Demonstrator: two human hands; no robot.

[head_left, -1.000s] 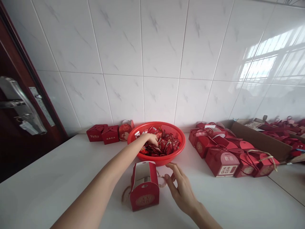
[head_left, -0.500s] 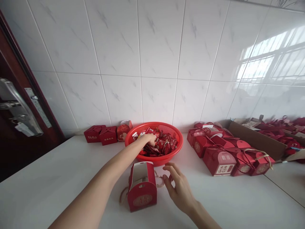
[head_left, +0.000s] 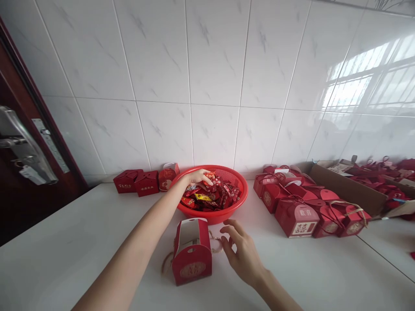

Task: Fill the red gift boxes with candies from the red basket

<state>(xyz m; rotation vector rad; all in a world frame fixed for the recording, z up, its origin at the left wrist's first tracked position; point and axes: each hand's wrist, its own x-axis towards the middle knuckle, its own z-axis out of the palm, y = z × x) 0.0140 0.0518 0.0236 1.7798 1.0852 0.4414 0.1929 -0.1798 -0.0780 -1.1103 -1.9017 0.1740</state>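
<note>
My left hand [head_left: 197,177] is over the far left part of a red plastic basket [head_left: 216,217], its fingers closed on an orange-red wrapped candy [head_left: 210,176]. Beneath it lie many wrapped candies [head_left: 223,192], mostly dark red, with a yellow one among them. In front of the basket stands a red gift box [head_left: 192,268], its top open and a twine handle on its sides. My right hand [head_left: 242,250] hovers just right of this box, near the twine, with curved fingers apart and nothing in them.
Several red boxes [head_left: 296,216] are grouped on the right, beside a cardboard carton [head_left: 350,190] filled with red items. Two dark red boxes [head_left: 146,183] and a round-topped red box [head_left: 168,175] stand at the back left. A tiled wall [head_left: 214,134] rises behind the white tabletop [head_left: 106,224].
My left hand has risen out of the candies and shifted slightly left, now with an orange-red candy in its fingers. A yellow candy has come into view. My right hand stays almost still.
</note>
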